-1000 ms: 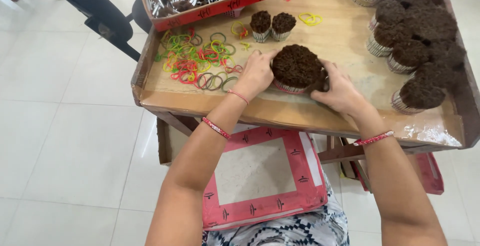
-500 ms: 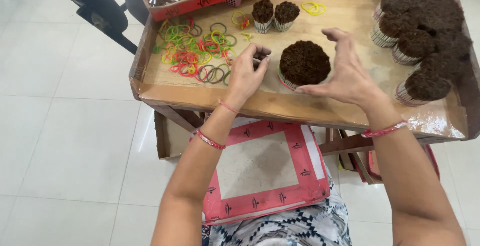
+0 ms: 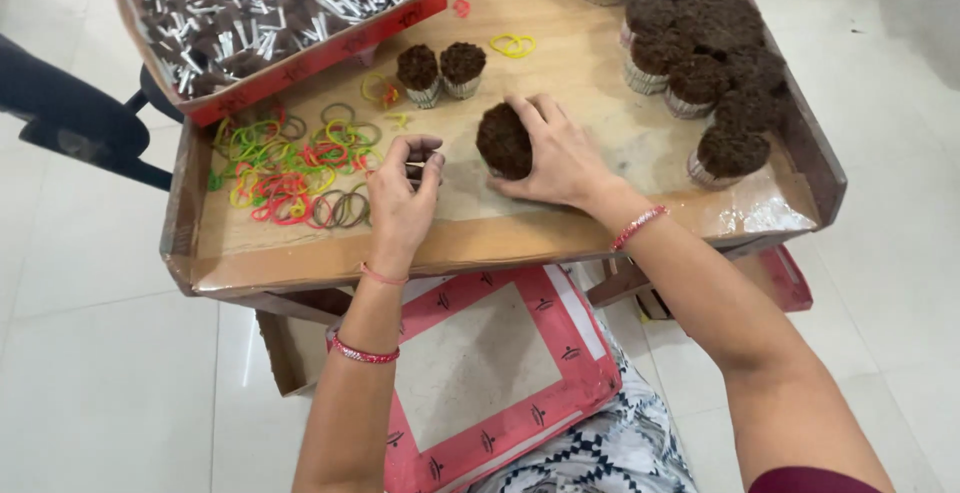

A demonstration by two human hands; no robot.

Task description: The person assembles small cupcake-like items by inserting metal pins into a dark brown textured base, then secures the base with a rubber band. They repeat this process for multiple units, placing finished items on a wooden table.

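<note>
Resting on the middle of the desk, the right hand cups a round dark-topped bundle, its fingers wrapped over the bundle's right side so that half of it is hidden. Just left of it, the left hand has its fingertips pinched narrowly on a small dark thing, probably a rubber band, though it is too small to be sure. Left of that hand lies a loose scatter of coloured rubber bands in green, yellow, red and brown. Above the hands stand two small dark bundles side by side, with yellow bands near them. At the upper left a red tray, cut off by the frame edge, is full of thin dark and silvery sticks. At the upper right, finished bundles crowd together, partly cut off. A red-bordered board lies on the person's lap below.
</note>
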